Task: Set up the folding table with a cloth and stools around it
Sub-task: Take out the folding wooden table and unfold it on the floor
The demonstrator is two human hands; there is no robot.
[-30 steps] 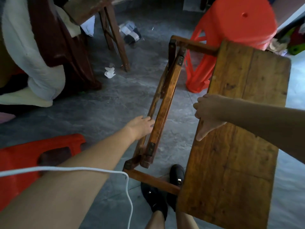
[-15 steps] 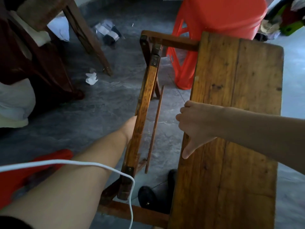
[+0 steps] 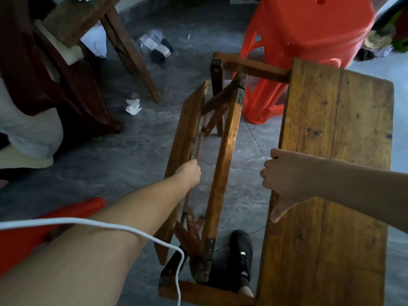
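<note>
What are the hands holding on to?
The left hand grips the folding table's leg frame by a thin rod. The right hand holds the tabletop by its edge.

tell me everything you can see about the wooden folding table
The folding table is worn, orange-brown wood, only partly unfolded. Its plank top, with visible knots and a seam, fills the right side and is gripped at its left edge by the right hand. The leg frame is swung out to the left: long rails, crossed braces, dark metal brackets at the corners. The left hand holds a thin inner slat of that frame. It stands on a grey floor, with a red stool behind it.
</note>
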